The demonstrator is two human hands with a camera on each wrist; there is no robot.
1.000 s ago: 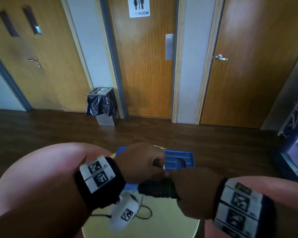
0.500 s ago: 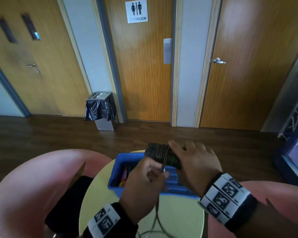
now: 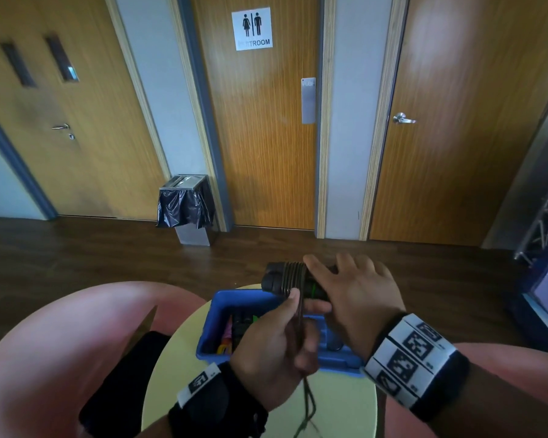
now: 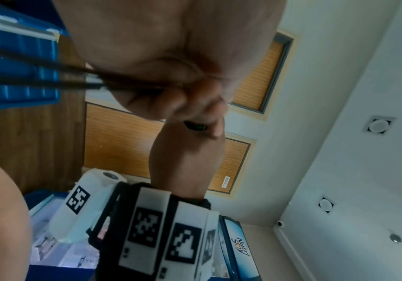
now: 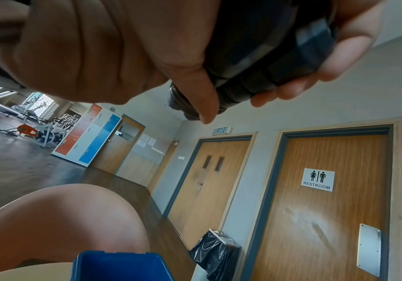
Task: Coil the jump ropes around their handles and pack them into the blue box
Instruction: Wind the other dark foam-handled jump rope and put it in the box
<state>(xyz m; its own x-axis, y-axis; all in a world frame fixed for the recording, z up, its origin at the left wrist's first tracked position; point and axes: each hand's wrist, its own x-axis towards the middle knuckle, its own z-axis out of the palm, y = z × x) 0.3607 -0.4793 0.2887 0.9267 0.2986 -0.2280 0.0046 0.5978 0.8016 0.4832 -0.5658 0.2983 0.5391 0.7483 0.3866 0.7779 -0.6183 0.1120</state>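
My right hand (image 3: 351, 295) grips a pair of black jump rope handles (image 3: 282, 278) held together above the blue box (image 3: 214, 330); several turns of dark rope wrap them. In the right wrist view the handles (image 5: 262, 62) sit between thumb and fingers. My left hand (image 3: 276, 352) pinches the dark rope (image 3: 299, 317) just below the handles, and the loose rope (image 3: 307, 406) hangs down over the table. The left wrist view shows the rope strands (image 4: 51, 76) running from the fist. Inside the box lie dark handles and pink and yellow items (image 3: 227, 338).
The box stands on a small round pale-yellow table (image 3: 339, 406). Pink chairs (image 3: 54, 349) flank it left and right, with a black object (image 3: 124, 374) on the left seat. Beyond are dark wood floor, a lined bin (image 3: 187, 210) and wooden doors.
Both hands rose from low over the table to above the box. The left hand moved from beside the handles to below them, pulling the rope down.
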